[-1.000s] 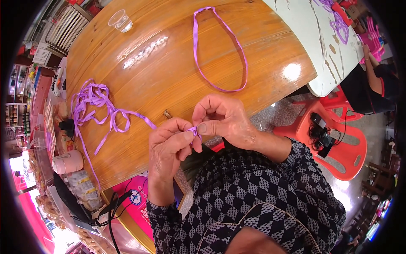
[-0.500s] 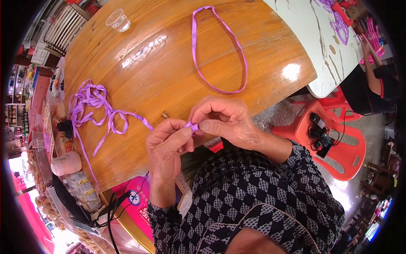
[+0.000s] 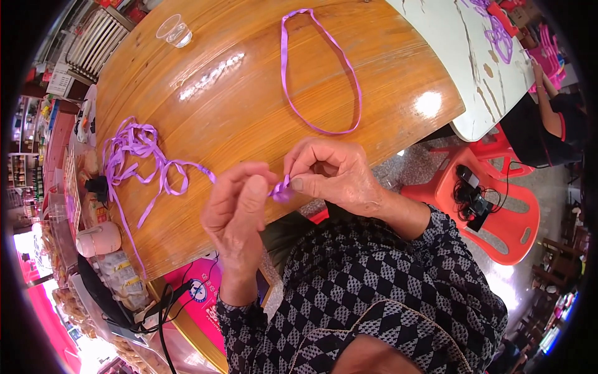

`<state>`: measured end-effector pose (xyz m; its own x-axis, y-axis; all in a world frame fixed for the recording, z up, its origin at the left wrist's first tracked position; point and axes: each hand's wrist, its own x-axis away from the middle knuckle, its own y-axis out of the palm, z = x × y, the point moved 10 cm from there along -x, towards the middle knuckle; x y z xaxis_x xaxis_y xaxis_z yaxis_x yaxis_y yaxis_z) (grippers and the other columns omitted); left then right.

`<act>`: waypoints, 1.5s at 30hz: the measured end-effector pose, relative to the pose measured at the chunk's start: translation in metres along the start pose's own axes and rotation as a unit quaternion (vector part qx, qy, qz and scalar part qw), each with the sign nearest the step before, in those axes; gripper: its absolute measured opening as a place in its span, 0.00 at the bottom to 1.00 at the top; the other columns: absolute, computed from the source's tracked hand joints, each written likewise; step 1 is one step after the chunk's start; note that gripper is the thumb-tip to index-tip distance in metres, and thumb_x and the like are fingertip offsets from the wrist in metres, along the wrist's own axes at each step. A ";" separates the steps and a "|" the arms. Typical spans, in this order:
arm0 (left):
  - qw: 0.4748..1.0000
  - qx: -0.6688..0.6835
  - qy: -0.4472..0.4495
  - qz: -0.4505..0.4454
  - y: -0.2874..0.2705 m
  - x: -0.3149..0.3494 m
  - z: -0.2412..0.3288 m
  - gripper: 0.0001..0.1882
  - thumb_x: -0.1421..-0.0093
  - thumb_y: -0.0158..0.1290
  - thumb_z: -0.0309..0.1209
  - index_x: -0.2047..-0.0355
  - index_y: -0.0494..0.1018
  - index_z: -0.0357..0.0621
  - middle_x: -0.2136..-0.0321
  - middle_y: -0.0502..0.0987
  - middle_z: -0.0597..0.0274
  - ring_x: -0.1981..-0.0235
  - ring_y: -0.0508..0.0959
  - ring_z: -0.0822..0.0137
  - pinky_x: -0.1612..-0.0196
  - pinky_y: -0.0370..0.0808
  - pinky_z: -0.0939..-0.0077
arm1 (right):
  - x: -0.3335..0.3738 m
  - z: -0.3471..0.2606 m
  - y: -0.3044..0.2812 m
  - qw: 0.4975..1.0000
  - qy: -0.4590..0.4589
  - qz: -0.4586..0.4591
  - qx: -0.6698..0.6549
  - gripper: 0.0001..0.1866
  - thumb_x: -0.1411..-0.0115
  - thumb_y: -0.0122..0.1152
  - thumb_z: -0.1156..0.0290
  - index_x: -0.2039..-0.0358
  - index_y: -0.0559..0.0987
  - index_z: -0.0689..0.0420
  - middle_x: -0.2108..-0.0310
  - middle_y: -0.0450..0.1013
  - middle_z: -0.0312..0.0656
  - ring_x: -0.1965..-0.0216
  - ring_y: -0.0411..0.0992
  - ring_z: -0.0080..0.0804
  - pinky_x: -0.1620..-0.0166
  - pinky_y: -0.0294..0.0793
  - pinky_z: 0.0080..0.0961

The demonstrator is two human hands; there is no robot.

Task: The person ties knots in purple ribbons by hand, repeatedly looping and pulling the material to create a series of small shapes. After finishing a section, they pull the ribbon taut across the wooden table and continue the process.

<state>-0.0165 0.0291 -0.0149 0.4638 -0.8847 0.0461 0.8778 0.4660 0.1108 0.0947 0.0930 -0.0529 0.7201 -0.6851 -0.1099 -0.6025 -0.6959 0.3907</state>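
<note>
My right hand (image 3: 339, 177) pinches a small knotted bit of purple ribbon (image 3: 282, 191) between thumb and forefinger, just past the table's near edge. Close to its left, my left hand (image 3: 235, 212) is raised with thumb and fingers apart, slightly blurred, seemingly clear of the knot. From a loose tangle of purple ribbon (image 3: 134, 148) on the left of the table, one strand runs up to my left hand and is hidden behind it. A separate loop of purple ribbon (image 3: 284, 62) lies farther off on the wooden table (image 3: 230, 112).
A clear plastic cup (image 3: 175, 31) stands at the far left. Right of the wooden table are a white marble-patterned table (image 3: 464, 62), a red plastic chair (image 3: 514, 212) holding black cables, and another person's arm (image 3: 548, 103). A pink container (image 3: 99, 240) sits by the left edge.
My left hand has let go of the ribbon knot and drawn a little to the left, its fingers spreading. My right hand keeps its pinch in nearly the same place.
</note>
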 end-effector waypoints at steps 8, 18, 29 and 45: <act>0.996 0.013 0.082 0.029 -0.011 -0.012 0.040 0.08 0.42 0.49 0.28 0.67 0.70 0.34 0.76 0.74 0.63 0.85 0.57 0.87 0.83 0.49 0.93 | 0.005 0.004 0.008 0.997 0.070 -0.023 0.033 0.05 0.51 0.56 0.85 0.75 0.70 0.63 0.68 0.68 0.42 0.67 0.68 0.22 0.65 0.69 0.16; 0.979 -0.006 0.171 0.108 -0.043 -0.012 0.062 0.07 0.41 0.46 0.26 0.68 0.70 0.34 0.78 0.72 0.62 0.85 0.61 0.84 0.83 0.55 0.92 | 0.002 0.006 0.004 0.994 0.087 -0.041 0.053 0.06 0.53 0.54 0.86 0.77 0.68 0.62 0.69 0.68 0.41 0.70 0.67 0.19 0.70 0.68 0.14; 0.924 -0.296 0.182 -0.159 0.019 -0.001 0.034 0.17 0.50 0.54 0.23 0.58 0.70 0.37 0.58 0.72 0.53 0.55 0.69 0.61 0.52 0.65 0.69 | -0.009 -0.013 0.009 0.980 -0.001 -0.020 0.196 0.07 0.54 0.54 0.86 0.77 0.67 0.61 0.73 0.68 0.38 0.76 0.66 0.19 0.75 0.65 0.15; 0.985 -0.128 -0.065 -0.093 0.006 0.003 -0.014 0.09 0.45 0.55 0.26 0.66 0.74 0.33 0.76 0.73 0.70 0.77 0.67 0.83 0.76 0.64 0.90 | 0.001 -0.068 0.030 0.868 -0.293 -0.016 0.400 0.13 0.63 0.58 0.87 0.78 0.66 0.59 0.76 0.68 0.41 0.76 0.68 0.37 0.76 0.65 0.25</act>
<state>-0.0078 0.0296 -0.0282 0.2872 -0.9411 0.1781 0.9553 0.2680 -0.1243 0.1012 0.0861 0.0206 0.5828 -0.4918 -0.6469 -0.8008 -0.4828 -0.3544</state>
